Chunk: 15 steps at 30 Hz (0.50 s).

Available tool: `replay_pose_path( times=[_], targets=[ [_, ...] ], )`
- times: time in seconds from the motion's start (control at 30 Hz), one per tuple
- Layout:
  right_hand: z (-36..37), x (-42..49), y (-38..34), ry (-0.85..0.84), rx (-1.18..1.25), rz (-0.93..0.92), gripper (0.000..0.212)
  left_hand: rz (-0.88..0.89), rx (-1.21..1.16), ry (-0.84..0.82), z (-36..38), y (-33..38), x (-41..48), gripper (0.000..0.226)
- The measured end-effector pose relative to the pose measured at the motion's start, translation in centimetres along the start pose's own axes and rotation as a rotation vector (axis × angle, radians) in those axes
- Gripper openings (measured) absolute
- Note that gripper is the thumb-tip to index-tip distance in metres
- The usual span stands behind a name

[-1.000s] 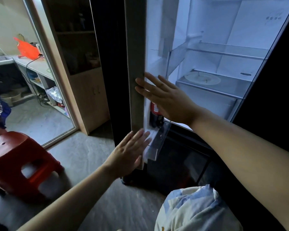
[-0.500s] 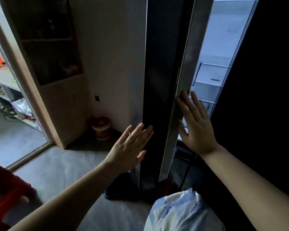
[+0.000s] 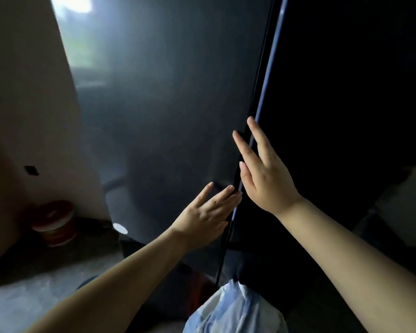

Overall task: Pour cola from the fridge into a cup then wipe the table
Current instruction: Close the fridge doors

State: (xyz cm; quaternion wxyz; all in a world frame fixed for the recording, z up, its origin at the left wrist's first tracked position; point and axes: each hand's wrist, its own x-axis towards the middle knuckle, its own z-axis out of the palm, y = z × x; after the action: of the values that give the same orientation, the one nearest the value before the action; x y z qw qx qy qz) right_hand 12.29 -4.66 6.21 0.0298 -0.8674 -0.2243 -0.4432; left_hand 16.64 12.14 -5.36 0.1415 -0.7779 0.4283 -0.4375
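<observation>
The tall, shiny fridge door [image 3: 166, 116] fills the middle of the view. At 3 o'clock from it is a second dark door [image 3: 346, 104]. Only a thin blue line [image 3: 267, 80] shows between the 2, so the fridge looks shut or very nearly shut.

Both hands are flat, with straight fingers, and they hold nothing. The left hand [image 3: 205, 213] seems to rest on the shiny door near its edge, at about 6 o'clock from the middle of the view. The right hand [image 3: 265, 175] is just beside it at 1 o'clock, with its fingers over the thin line. The 2 hands are close, but they do not look like they touch.

The cola cannot be seen. My guess is that it is inside the fridge, behind these doors. No cup and no table show here.

So nothing of the job looks done. Getting the cola out, pouring it into a cup and wiping the table are all left.

A red and white bucket [image 3: 55, 222] sits on the floor at 8 o'clock. A blue and white cloth [image 3: 233, 311] shows at 6 o'clock.
</observation>
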Motion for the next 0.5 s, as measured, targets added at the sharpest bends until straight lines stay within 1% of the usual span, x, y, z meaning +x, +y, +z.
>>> replay_pose_path(
  times=[0.07, 0.1, 0.2, 0.23, 0.3, 0.37, 0.5],
  targets=[
    [0.5, 0.4, 1.1, 0.013, -0.104, 0.002, 0.05, 0.061, -0.075, 0.072, 1.4, -1.1, 0.7, 0.066],
    [0.8, 0.5, 1.5, 0.027, -0.17, 0.002, 0.051, 0.064, -0.106, 0.109, 2.1, -1.9, 0.8, 0.067],
    [1.9, 0.6, 1.8, 0.053, -0.337, 0.035, 0.052, -0.059, -0.159, 0.188, 4.0, -5.1, 0.7, 0.08],
    [2.3, 0.5, 1.6, 0.039, -0.397, 0.045, 0.052, -0.083, -0.148, 0.185, 4.5, -6.1, 0.7, 0.086],
    [3.4, 0.3, 1.0, -0.044, -0.496, 0.077, 0.056, -0.049, -0.115, 0.163, 5.5, -7.3, 0.7, 0.092],
    [4.2, 0.5, 0.6, -0.123, -0.514, 0.133, 0.063, -0.012, -0.136, 0.148, 6.1, -7.6, 1.0, 0.096],
    [5.1, 1.3, 1.4, -0.209, -0.559, 0.244, 0.071, -0.012, -0.176, 0.092, 7.4, -7.7, 2.4, 0.104]
  ],
)
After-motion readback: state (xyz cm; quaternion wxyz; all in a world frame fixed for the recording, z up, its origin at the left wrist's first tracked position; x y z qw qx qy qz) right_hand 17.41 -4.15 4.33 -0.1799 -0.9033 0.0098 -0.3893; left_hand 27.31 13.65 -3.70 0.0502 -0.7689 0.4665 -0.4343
